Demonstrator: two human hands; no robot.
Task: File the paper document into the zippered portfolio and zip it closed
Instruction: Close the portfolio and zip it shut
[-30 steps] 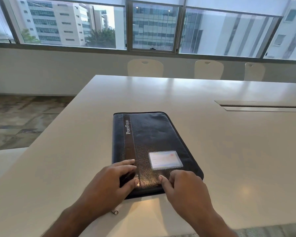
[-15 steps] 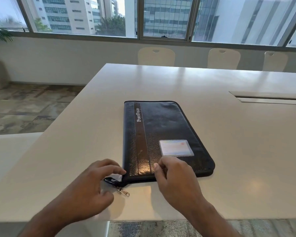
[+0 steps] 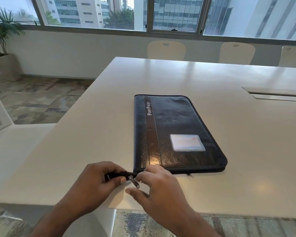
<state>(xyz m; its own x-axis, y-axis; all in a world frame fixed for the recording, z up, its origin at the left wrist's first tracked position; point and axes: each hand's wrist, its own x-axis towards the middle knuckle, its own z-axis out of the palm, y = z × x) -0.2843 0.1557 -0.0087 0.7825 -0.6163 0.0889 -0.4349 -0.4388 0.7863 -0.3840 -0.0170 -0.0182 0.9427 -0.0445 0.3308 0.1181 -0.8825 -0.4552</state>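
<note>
A dark leather-look portfolio (image 3: 176, 134) lies flat and closed on the white desk (image 3: 92, 134) in front of you, its long side running away from you toward twelve o'clock and angled slightly toward one o'clock. A brown stripe with the word "PortFolio" runs down its left part, and a clear card window (image 3: 187, 142) sits near its close right area. Your left hand (image 3: 96, 183) is at the portfolio's near left corner, about seven o'clock from the cover's middle, its fingers (image 3: 117, 171) curled closed around a dark zipper tail (image 3: 121, 174) that sticks out from that corner. Your right hand (image 3: 159, 190) is just beside it, touching the near edge of the portfolio, fingers loosely bent and partly spread with the thumb held apart below; whether they grip anything cannot be told. A small metal zipper pull (image 3: 134, 182) hangs between the two hands, just off the corner. No paper shows outside the portfolio. Beyond the desk at twelve o'clock stand pale chairs (image 3: 166, 49) under a wide window (image 3: 174, 13), and a potted plant (image 3: 2, 38) stands at ten o'clock.
</note>
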